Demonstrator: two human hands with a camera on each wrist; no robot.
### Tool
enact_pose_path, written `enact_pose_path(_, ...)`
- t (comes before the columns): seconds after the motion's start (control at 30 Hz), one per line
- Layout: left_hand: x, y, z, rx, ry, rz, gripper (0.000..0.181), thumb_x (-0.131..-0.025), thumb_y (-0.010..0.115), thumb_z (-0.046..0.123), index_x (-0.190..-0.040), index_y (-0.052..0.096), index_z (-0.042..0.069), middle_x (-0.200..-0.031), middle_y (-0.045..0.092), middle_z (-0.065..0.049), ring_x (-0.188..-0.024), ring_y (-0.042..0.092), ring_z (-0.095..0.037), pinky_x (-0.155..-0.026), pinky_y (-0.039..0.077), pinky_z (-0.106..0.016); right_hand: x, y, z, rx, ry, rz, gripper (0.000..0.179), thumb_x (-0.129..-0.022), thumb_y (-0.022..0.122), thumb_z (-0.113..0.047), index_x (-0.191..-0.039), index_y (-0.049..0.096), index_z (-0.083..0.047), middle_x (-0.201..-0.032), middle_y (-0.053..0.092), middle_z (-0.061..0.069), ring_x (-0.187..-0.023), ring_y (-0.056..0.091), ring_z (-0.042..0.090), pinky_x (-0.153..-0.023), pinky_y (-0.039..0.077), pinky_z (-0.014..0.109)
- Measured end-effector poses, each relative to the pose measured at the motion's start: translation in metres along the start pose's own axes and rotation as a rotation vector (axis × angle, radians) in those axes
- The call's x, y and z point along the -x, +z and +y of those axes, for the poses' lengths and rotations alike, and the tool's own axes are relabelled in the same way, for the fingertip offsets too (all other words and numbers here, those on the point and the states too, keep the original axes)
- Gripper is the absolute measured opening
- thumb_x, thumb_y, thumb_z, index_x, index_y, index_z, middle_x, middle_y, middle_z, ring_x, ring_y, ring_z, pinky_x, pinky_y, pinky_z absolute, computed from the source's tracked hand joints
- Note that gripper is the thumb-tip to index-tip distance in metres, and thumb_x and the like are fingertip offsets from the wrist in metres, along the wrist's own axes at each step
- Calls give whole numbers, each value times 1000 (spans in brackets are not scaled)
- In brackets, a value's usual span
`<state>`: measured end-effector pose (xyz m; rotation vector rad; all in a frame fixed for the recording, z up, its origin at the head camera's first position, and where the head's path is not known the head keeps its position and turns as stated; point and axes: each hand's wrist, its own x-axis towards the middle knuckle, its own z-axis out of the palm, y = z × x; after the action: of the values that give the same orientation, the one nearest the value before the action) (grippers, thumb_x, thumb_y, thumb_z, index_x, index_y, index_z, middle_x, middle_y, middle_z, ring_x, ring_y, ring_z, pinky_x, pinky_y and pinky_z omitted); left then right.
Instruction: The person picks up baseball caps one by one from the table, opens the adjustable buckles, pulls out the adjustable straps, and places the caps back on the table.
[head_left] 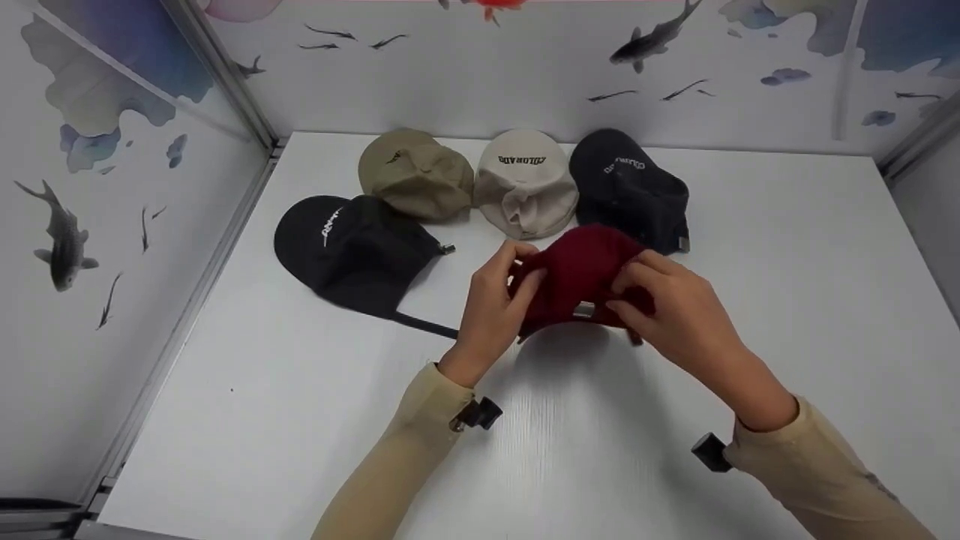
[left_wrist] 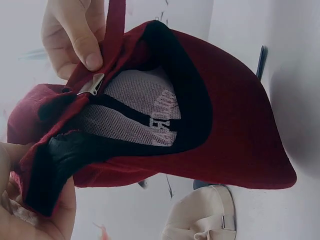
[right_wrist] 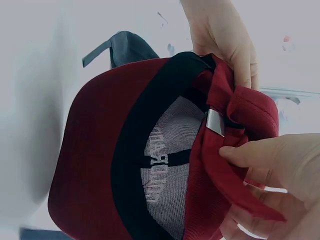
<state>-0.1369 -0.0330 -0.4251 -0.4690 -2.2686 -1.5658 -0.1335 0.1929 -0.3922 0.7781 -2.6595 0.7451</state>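
A red baseball cap [head_left: 589, 262] is held up over the white table between both hands. My left hand [head_left: 491, 304] pinches its left edge between thumb and fingers. On the other side, my right hand [head_left: 686, 315] grips the back edge by the adjusting strap [right_wrist: 225, 175], whose loose end sticks out past the thumb. A metal buckle [right_wrist: 215, 122] sits on the strap between the hands. Both wrist views look into the cap, at its mesh lining [left_wrist: 142, 95], dark sweatband [left_wrist: 192, 110] and the underside of the brim [left_wrist: 240, 120].
Behind the hands lie an olive cap [head_left: 416, 176], a cream cap [head_left: 525, 180] and a navy cap [head_left: 626, 187] in a row. A black cap [head_left: 352, 251] lies to the left, its strap stretching towards my left wrist. Printed panels [head_left: 450, 82] wall the table.
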Motion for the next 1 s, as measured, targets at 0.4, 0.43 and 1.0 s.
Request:
enact_pose_path(0.4, -2, -7, 0, -9, 39, 89, 26, -97, 65, 14, -117, 54, 3, -113, 62, -11, -89, 62, -17, -70, 53, -24, -2, -10, -1, -294, 130, -16, 11, -88, 71, 3, -95, 66, -4, -90, 74, 3, -81, 66, 2, -73, 49, 5)
enact_pose_path(0.43, -2, -7, 0, -10, 46, 104, 28, -96, 66, 14, -118, 54, 3, -113, 61, -11, -91, 62, -18, -72, 53, -24, -3, -10, -1, -303, 136, -14, 10, -89, 70, 2, -95, 65, -4, -89, 73, 3, -81, 64, 0, -73, 49, 6)
enact_pose_path(1.0, 8, -6, 17, -124, 358, 161, 16, -94, 69, 18, -99, 61, 5, -86, 58, -6, -76, 54, -10, -66, 48, -19, -4, -11, -2, -443, 195, 24, 9, -90, 67, 5, -98, 62, 4, -98, 75, 13, -85, 65, -4, -71, 53, 9)
